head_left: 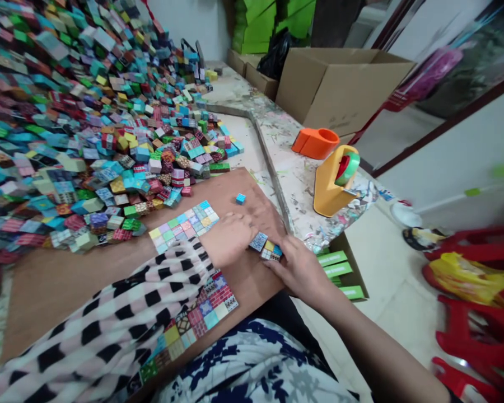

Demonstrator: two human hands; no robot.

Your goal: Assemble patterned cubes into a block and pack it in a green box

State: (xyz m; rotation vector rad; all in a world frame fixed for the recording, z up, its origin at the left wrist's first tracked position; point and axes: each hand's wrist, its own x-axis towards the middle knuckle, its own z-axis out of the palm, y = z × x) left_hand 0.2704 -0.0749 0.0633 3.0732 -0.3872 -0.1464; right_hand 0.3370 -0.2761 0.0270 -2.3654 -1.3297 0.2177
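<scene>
My left hand (230, 238), in a black-and-white checked sleeve, reaches across the brown board (96, 274). Its blurred fingers point down beside a blue-grey patterned cube (258, 242); whether they grip it is unclear. My right hand (300, 268) is closed, thumb and fingers around a small group of patterned cubes (271, 251) with yellow, blue and white faces. These sit against the blue-grey cube. A single blue cube (241, 198) lies beyond my left hand. Rows of colourful cubes form one block (185, 224) behind my left wrist and another (210, 305) near my lap, partly under the sleeve.
A large heap of small cubes (88, 129) covers the left and back. To the right stand an orange tape dispenser (315, 143), a yellow tape dispenser (330, 187) and a cardboard box (340, 84). Green boxes (336, 268) lie below the table edge, near red stools (479, 330).
</scene>
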